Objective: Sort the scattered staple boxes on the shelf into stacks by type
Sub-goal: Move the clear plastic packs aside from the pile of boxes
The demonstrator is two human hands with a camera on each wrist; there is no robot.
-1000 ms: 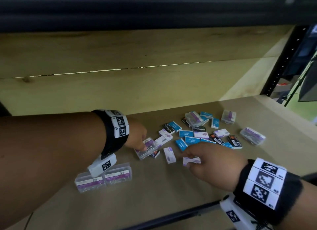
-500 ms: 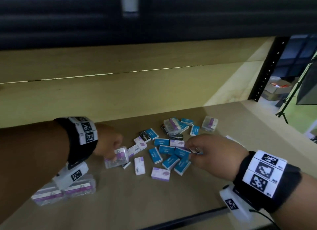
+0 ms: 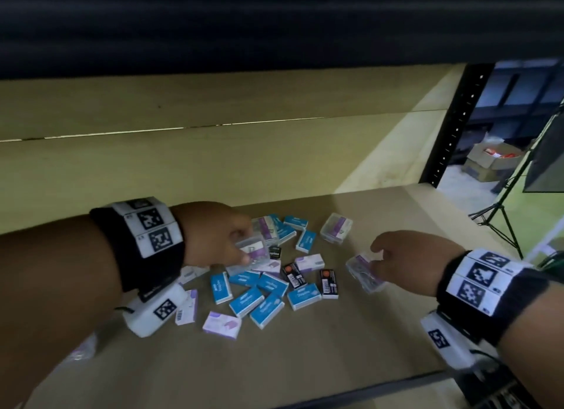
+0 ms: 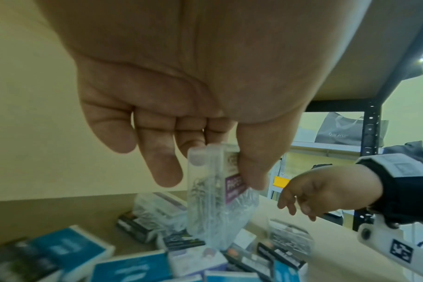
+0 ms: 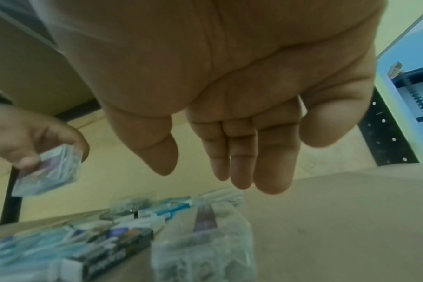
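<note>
The left hand [image 3: 213,234] is pinching a clear plastic staple case with a purple label [image 3: 253,251] between thumb and fingers, holding it lifted above the pile; the left wrist view shows that case [image 4: 215,202] hanging on edge from the fingertips, clear of the boxes below. The right hand [image 3: 409,259] is hovering with fingers relaxed and nearly straight over a second clear plastic case [image 3: 364,274] that is lying on the tan wooden shelf board [image 3: 351,347] at about 3 o'clock from the pile. In the right wrist view the fingers [image 5: 239,167] are gripping nothing, and the blur makes it hard to say whether they are touching the case beneath.

The scattered pile is sitting mid-shelf. Several blue cardboard staple boxes [image 3: 245,300] are clustered at its 6 o'clock side, with two black boxes [image 3: 329,283] just beside them toward 3 o'clock. White boxes with purple print [image 3: 222,325] are lying at 7 o'clock and in the centre. A third clear case [image 3: 336,228] is resting at 1 o'clock, apart from the rest. Another clear case [image 3: 81,349] is partly showing at 8 o'clock, under the left forearm.
</note>
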